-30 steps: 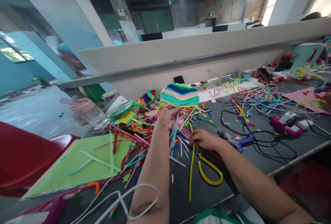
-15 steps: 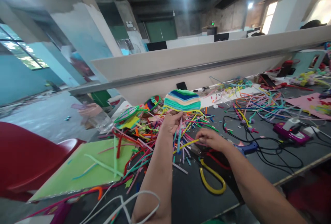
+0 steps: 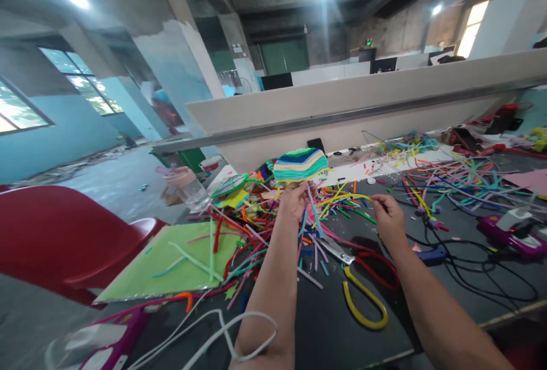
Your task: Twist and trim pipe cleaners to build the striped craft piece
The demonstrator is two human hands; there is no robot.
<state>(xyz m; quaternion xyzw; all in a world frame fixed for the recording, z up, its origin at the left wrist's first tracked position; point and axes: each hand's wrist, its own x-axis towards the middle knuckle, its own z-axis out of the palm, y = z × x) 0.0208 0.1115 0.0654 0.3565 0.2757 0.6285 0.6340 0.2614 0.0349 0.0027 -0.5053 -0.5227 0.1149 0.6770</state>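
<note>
My left hand (image 3: 294,202) is closed on the lower edge of a striped pipe-cleaner piece (image 3: 301,166), with rows of green, blue, peach and yellow. Loose lilac and blue pipe cleaners (image 3: 315,213) dangle by those fingers. A yellow pipe cleaner (image 3: 352,196) runs rightward from near the piece to my right hand (image 3: 388,219), whose fingertips pinch its end. Whether its other end is fastened to the piece I cannot tell. Scissors (image 3: 365,296) with one yellow and one red handle lie on the table below my right hand.
Cut pipe cleaners (image 3: 256,227) are heaped around my left hand. A green sheet (image 3: 171,261) lies to the left, near a red chair (image 3: 77,239). To the right are black cables (image 3: 465,267), a blue-handled tool (image 3: 431,254) and a purple power strip (image 3: 508,236). A panel (image 3: 342,96) stands behind.
My right hand has moved up and away from my left, drawing the yellow pipe cleaner out sideways. It no longer covers the scissors. My view has turned slightly left.
</note>
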